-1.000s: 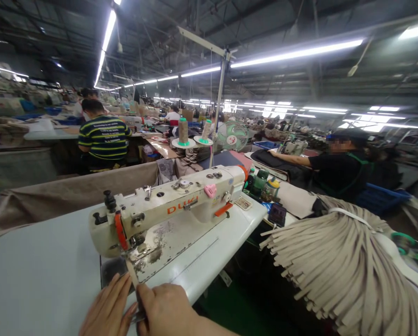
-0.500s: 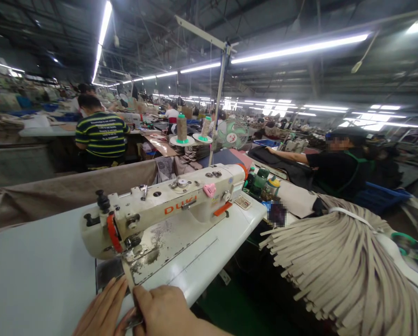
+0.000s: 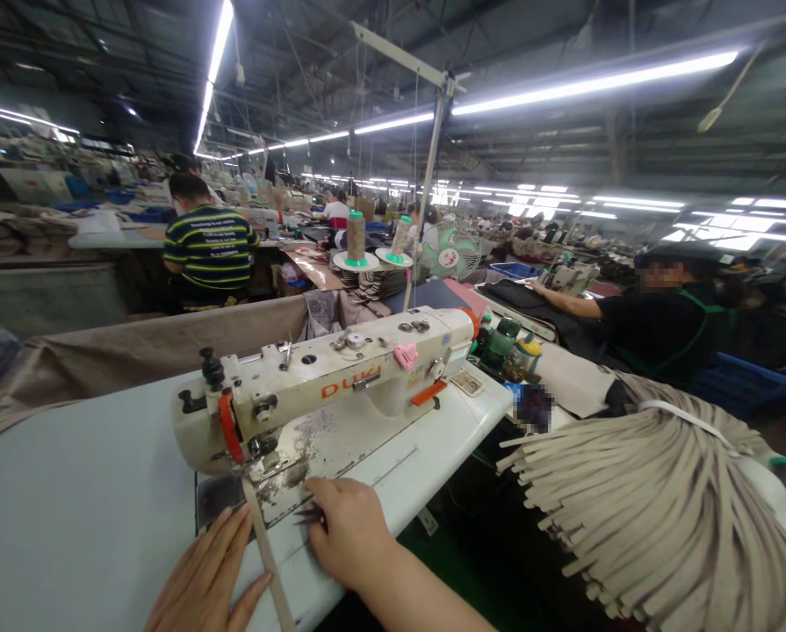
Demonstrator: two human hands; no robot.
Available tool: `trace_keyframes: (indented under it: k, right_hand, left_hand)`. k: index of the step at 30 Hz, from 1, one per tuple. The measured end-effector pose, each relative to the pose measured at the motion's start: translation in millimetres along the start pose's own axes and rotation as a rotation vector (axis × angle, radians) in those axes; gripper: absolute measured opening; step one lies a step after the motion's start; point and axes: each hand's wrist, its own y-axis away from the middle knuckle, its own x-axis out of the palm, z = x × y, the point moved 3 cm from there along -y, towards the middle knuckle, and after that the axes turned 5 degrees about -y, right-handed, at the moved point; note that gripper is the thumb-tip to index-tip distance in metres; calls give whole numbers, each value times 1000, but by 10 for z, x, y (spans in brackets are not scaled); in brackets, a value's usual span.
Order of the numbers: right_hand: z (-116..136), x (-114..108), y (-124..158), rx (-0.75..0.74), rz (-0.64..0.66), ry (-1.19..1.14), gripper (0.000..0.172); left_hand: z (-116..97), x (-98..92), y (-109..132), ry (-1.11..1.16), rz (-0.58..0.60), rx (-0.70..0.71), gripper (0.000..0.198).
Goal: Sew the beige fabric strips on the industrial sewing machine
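A narrow beige strip [image 3: 265,549] runs from under the presser foot of the sewing machine [image 3: 359,386] down towards me. Flat on the white table [image 3: 103,491], left of the strip, lies my left hand [image 3: 212,575]. Its fingers are stretched out, and the thumb tip reaches the strip's edge. My right hand [image 3: 349,531] is to the right of the strip, apart from it, near the edge of the machine bed. Its fingers are closed around small dark metal thread snips [image 3: 308,516], whose pointed tips stick out to the left; the rest is hidden in the palm.
A large tied bundle of beige strips [image 3: 636,491] lies at the right. Thread cones [image 3: 356,241] stand behind the machine, with a fan [image 3: 450,250] beside them. Bottles [image 3: 501,342] stand at the table's far right end. Co-workers sit ahead left and at the right.
My right hand has moved away from the strip, up and to the right, with the snips. My left hand stays flat beside the strip. The camera view has shifted slightly left.
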Motion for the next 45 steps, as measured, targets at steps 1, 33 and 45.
trace_keyframes:
  k: [1, 33, 45]
  right_hand:
    - [-45, 8, -10, 3, -22, 1, 49]
    - [-209, 138, 41, -64, -160, -30, 48]
    - [-281, 154, -6, -287, -317, 97, 39]
  left_hand:
    - [-4, -15, -4, -1, 6, -4, 83]
    - [-115, -349, -219, 6, 99, -124, 76]
    - [29, -434, -493, 132, 328, -268, 63]
